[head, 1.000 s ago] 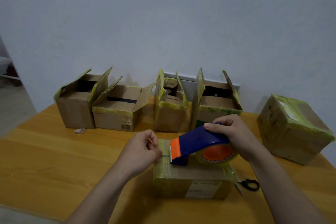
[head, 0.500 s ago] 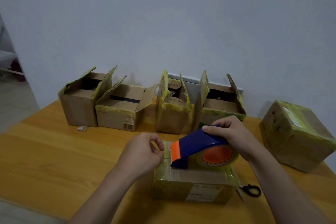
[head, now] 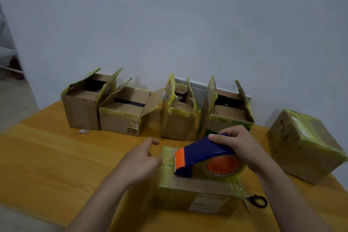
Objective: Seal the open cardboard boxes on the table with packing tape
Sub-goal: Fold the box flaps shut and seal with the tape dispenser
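Observation:
A closed cardboard box point(head: 197, 192) wrapped in yellowish tape lies on the wooden table point(head: 56, 165) in front of me. On its top sits a blue and orange tape dispenser point(head: 199, 153) with a clear tape roll point(head: 224, 166). My right hand point(head: 237, 144) grips the dispenser's blue body from above. My left hand point(head: 141, 162) is at the box's left end, fingers loosely extended against the taped edge, thumb raised. Several open boxes stand in a row at the back, from the leftmost box point(head: 81, 111) to the rightmost box point(head: 226, 118).
A sealed box point(head: 305, 147) covered in tape sits at the right edge of the table. Black scissors point(head: 258, 200) lie beside the near box's right end. A small tape scrap point(head: 83, 131) lies by the left open boxes. A white wall runs behind.
My left hand has released its pinch at the tape's end and its fingers have spread. The dispenser and my right hand have stayed on the box.

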`<act>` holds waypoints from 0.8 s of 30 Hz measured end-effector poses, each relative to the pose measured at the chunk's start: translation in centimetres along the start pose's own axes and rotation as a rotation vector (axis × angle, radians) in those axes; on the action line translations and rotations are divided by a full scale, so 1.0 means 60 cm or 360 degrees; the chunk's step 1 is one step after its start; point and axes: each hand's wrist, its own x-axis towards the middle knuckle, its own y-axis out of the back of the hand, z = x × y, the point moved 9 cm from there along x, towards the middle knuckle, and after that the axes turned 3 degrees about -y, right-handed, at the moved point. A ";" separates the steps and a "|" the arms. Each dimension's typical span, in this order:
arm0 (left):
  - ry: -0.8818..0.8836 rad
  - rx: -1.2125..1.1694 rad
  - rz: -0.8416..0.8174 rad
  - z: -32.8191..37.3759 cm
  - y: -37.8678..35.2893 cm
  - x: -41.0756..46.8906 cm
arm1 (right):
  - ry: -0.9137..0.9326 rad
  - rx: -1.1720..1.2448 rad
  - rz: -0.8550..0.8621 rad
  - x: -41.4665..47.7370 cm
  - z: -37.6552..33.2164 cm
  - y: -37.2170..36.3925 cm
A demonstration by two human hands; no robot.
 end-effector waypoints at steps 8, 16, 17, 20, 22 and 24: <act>-0.0131 -0.0836 -0.0132 -0.015 -0.084 0.015 | -0.0042 0.0055 0.0024 -0.001 0.001 -0.004; -0.0159 -0.0822 -0.0248 -0.033 -0.051 0.027 | -0.0049 0.0140 0.0124 0.001 -0.014 -0.042; -0.0134 -0.0856 -0.0238 -0.041 -0.042 0.027 | -0.0046 0.0145 0.0138 0.003 -0.018 -0.051; -0.0070 -0.0903 -0.0269 -0.062 -0.030 0.029 | -0.0042 0.0150 0.0157 0.010 -0.031 -0.075; -0.0022 -0.0930 -0.0295 -0.079 -0.036 0.027 | -0.0040 0.0179 0.0149 0.016 -0.036 -0.084; -0.0015 -0.1000 -0.0297 -0.093 -0.046 0.028 | -0.0056 0.0205 0.0157 0.017 -0.033 -0.082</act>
